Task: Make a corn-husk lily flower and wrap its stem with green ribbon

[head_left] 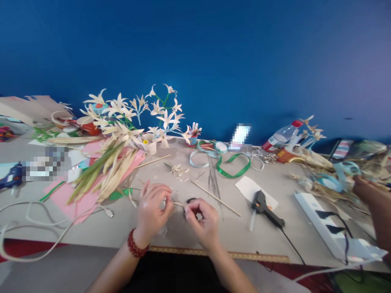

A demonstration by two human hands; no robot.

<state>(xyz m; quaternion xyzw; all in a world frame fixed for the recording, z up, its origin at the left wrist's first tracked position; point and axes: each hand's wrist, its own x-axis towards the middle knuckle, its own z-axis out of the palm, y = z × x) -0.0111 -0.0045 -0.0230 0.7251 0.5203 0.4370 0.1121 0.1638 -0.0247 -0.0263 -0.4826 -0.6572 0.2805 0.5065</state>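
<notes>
Over the front middle of the table, my left hand (pixel 154 205) and my right hand (pixel 204 219) face each other, both pinched. A thin pale strip (pixel 178 204), perhaps dried husk, stretches between their fingertips. Something small, dark and round (pixel 191 201) shows just behind my right fingers; I cannot make out what it is. A red bead bracelet (pixel 136 244) circles my left wrist. Beyond my hands lie a small pale husk flower (pixel 177 169), a wooden stick (pixel 215 197) and several thin wires (pixel 214 179).
Husk flowers (pixel 166 118) stand at the back left, above loose husks (pixel 114 179) and pink paper (pixel 71 199). To the right are a glue gun (pixel 267 209), green ribbon (pixel 218 169), a bottle (pixel 282 136) and a power strip (pixel 320 228). Another person's hand (pixel 366 193) holds light blue ribbon (pixel 345 171).
</notes>
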